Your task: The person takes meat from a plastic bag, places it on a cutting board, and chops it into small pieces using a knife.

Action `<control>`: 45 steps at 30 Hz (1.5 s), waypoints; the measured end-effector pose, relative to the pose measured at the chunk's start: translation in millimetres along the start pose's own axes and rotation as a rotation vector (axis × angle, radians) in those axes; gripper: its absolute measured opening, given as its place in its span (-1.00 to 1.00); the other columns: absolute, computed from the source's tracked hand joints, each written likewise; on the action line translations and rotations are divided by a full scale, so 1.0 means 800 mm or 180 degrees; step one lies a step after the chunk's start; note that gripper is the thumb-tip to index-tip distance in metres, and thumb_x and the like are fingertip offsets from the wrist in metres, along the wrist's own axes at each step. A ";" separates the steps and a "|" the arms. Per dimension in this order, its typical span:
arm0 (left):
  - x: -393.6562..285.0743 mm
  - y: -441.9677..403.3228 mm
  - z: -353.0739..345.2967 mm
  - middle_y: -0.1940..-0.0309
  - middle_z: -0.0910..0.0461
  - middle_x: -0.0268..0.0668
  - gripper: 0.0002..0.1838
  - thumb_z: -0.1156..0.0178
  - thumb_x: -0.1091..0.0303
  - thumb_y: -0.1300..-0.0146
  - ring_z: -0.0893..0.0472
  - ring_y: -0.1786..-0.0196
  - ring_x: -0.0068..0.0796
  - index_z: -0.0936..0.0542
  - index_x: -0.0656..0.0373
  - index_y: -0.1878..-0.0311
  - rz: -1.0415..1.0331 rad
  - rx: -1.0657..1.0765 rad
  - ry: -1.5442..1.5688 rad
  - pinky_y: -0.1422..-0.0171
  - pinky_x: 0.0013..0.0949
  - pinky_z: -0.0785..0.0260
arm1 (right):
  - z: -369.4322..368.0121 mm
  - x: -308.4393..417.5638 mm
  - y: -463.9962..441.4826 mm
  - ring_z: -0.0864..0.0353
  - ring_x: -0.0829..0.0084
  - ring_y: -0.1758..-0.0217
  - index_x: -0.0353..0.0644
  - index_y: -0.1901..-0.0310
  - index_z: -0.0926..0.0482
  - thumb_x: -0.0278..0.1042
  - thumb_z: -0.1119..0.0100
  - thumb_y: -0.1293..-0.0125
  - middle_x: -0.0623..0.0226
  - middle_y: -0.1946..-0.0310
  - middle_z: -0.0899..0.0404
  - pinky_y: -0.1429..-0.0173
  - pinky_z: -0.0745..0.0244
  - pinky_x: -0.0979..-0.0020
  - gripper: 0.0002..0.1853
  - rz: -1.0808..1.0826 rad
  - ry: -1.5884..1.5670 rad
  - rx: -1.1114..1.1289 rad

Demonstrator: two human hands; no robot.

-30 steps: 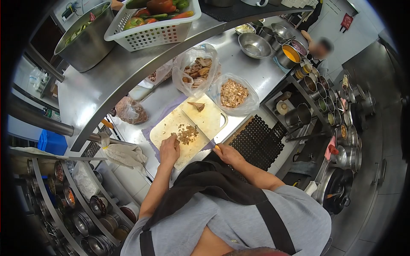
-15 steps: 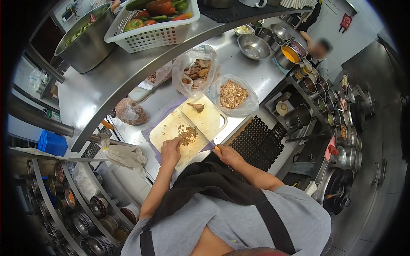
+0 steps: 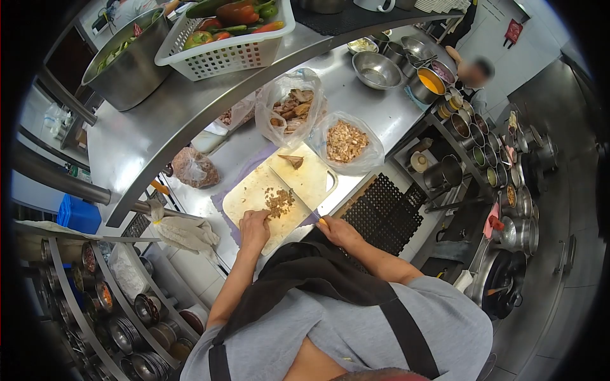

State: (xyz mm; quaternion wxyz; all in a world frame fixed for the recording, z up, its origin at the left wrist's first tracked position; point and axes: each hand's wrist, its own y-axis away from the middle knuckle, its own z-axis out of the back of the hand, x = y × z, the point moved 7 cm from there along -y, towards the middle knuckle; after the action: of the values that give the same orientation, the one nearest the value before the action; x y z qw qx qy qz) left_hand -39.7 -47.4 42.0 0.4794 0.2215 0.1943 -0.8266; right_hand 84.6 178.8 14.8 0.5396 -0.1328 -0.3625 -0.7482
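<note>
My right hand (image 3: 341, 232) is closed around the handle of a knife (image 3: 304, 202), whose blade slants across the white cutting board (image 3: 248, 190). A small pile of chopped brown meat (image 3: 278, 202) lies on the left of the blade. At the lower left edge of the pile, my left hand (image 3: 255, 227) rests on the board with its fingers curled together; anything under the fingertips is hidden. One larger brown meat piece (image 3: 292, 161) sits near the board's far edge. Beyond the board stand an open plastic bag of cooked meat chunks (image 3: 295, 114) and a bag of diced pieces (image 3: 345, 141).
A purple cloth (image 3: 223, 200) lies under the board, and a tied bag of minced meat (image 3: 194, 167) is left of it. A raised metal shelf (image 3: 222, 95) carries a white basket of peppers (image 3: 222, 60). Farther off are a metal bowl (image 3: 379, 70) and another person (image 3: 475, 76).
My left hand has drawn back slightly from the chopped meat, its fingers now more tucked in. The knife and my right hand have hardly moved.
</note>
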 end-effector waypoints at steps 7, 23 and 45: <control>0.006 -0.007 -0.005 0.23 -0.71 -0.18 -0.76 -0.21 0.54 -0.09 -0.61 0.08 -0.14 -0.72 0.13 0.16 -0.0140 -0.0119 0.0047 -0.02 -0.13 -0.44 | -0.001 -0.001 -0.001 -0.59 -0.19 0.10 -0.23 0.00 -0.52 0.03 0.07 -0.50 -0.16 0.23 -0.62 0.01 -0.46 -0.04 -0.56 -0.0008 -0.0002 0.0004; 0.050 -0.012 -0.022 0.35 -0.61 -0.47 -0.85 -0.24 0.35 -0.37 -0.47 0.42 -0.75 -0.64 0.15 0.06 0.1824 0.0112 0.3808 0.35 -0.62 -0.34 | 0.010 0.006 0.004 -0.60 -0.19 0.08 -0.21 -0.01 -0.56 0.04 0.03 -0.48 -0.16 0.21 -0.64 -0.01 -0.48 -0.03 -0.57 0.0044 -0.0131 -0.0125; 0.097 -0.009 0.038 0.27 -0.66 -0.40 -0.84 -0.24 0.37 -0.29 -0.61 0.15 -0.60 -0.61 0.14 0.09 0.2277 -0.0315 0.3296 0.14 -0.47 -0.32 | -0.014 0.070 -0.028 -0.67 -0.04 0.30 -0.18 0.00 -0.61 0.08 -0.05 -0.45 -0.04 0.39 -0.66 0.19 -0.53 0.09 -0.55 0.0979 -0.0006 0.0309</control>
State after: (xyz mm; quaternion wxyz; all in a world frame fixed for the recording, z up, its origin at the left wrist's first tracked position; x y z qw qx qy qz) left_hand -85.9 -114.7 25.2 0.5796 0.6218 0.3531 -0.3908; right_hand 44.8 134.7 31.1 0.6533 -0.1613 -0.3740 -0.6382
